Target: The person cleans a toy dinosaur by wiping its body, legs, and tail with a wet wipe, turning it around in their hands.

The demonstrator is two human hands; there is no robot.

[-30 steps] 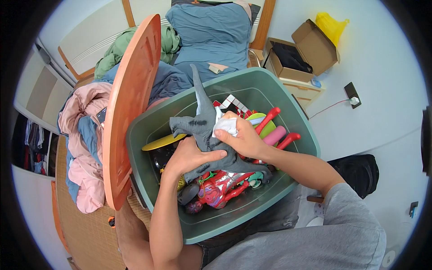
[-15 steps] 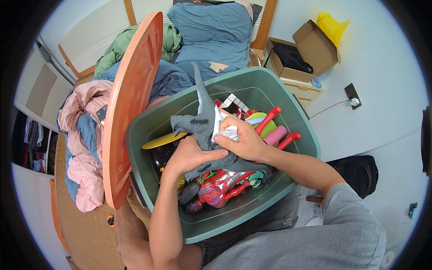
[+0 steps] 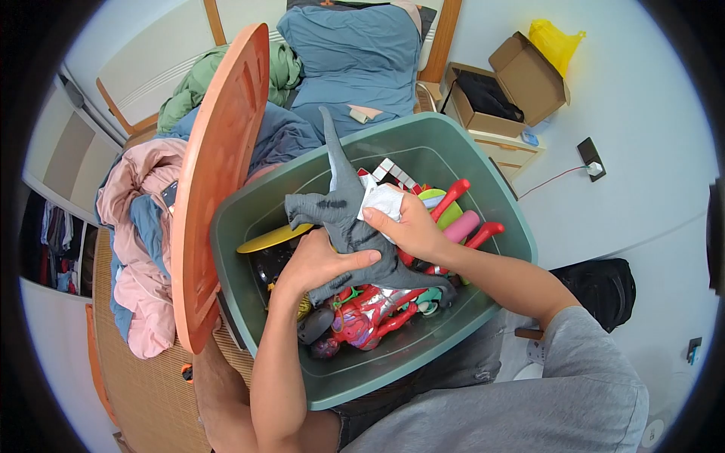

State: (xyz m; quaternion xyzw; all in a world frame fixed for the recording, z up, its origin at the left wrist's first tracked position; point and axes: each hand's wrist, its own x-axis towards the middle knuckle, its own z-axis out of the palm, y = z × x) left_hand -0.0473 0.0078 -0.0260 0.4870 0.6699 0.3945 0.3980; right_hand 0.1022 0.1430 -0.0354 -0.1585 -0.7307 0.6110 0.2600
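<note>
A grey toy dinosaur point(image 3: 349, 198) with a long tail and neck lies above the toys in a green plastic bin point(image 3: 260, 362). My left hand point(image 3: 321, 260) grips its body, thumb across the side and the other fingers hidden beneath. In my right hand point(image 3: 408, 226) is a crumpled white tissue point(image 3: 382, 201), pressed against the dinosaur near the base of its upper end. Below the dinosaur rests a red and silver toy figure point(image 3: 366, 321). Red toy handles point(image 3: 451, 198) and a pink cylinder point(image 3: 462, 226) sit at the bin's right side.
An orange lid point(image 3: 219, 174) stands upright along the bin's left side. Pink bedding point(image 3: 143, 302) and a blue pillow point(image 3: 351, 53) lie on the bed. An opened cardboard box point(image 3: 483, 113) rests on a bedside cabinet point(image 3: 506, 155). A black bag point(image 3: 600, 291) is by the wall.
My right hand has shifted slightly right and the tissue is more spread out against the dinosaur. My left hand keeps its hold in nearly the same place.
</note>
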